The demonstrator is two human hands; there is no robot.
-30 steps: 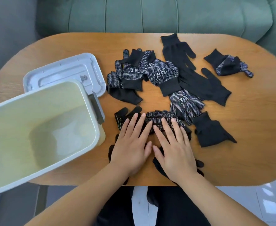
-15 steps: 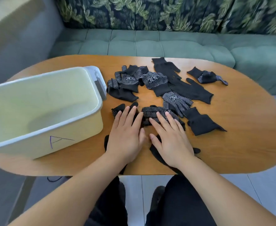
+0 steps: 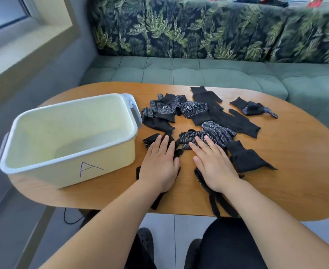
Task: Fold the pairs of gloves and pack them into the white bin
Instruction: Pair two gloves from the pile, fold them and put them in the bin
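Several black gloves, some with white grip dots (image 3: 193, 108), lie scattered over the middle of the oval wooden table (image 3: 295, 171). My left hand (image 3: 159, 164) lies flat, fingers straight, on a black glove (image 3: 150, 139) near the front edge. My right hand (image 3: 213, 162) lies flat beside it on another black glove (image 3: 200, 178) whose end hangs over the table edge; its fingertips touch a dotted glove (image 3: 190, 135). The white bin (image 3: 66, 166), marked with a purple A, stands to the left with nothing in it.
A folded black glove (image 3: 245, 158) lies just right of my right hand. One glove (image 3: 253, 108) sits apart at the far right. A green bench sofa (image 3: 198, 70) with leaf-print backrest runs behind the table. My knees are below the front edge.
The camera has tilted up, so the sofa back and the window come into view. My hands have slid slightly apart on the gloves. The lid behind the bin is now hidden.
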